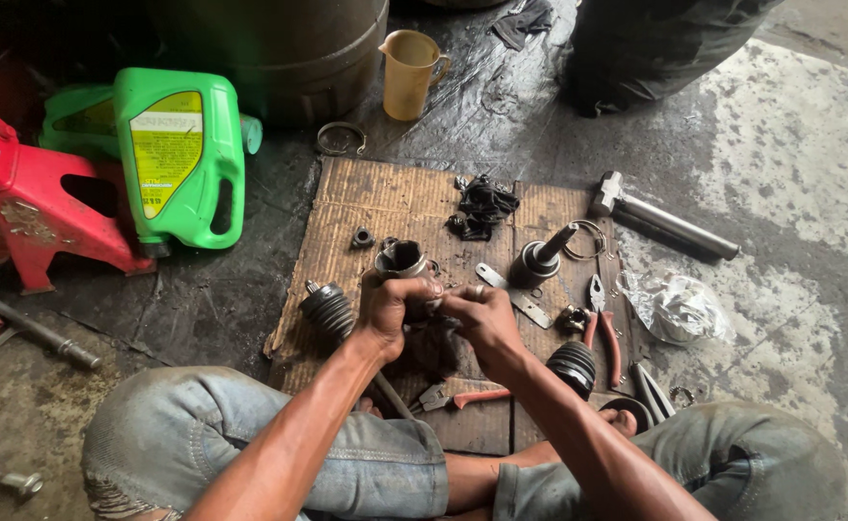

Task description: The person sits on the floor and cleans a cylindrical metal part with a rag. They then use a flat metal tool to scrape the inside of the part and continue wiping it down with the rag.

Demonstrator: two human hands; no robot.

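Cardboard [385,207]; green jug [180,159] w/ yellow label, upper left.

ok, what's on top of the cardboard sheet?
On the cardboard sheet: a small nut, a black rubber scrap pile, a stubby shaft piece, two ribbed boots and red-handled pliers. Both hands cover whatever lies beneath them.

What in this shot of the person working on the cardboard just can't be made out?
Head view only:
- What lies between the left hand and right hand, below the metal cup: fingers cover it.
- The rubber boot: partly behind the right forearm.
- The dark barrel: cut off by the top edge.
- The black scraps: too small to identify.
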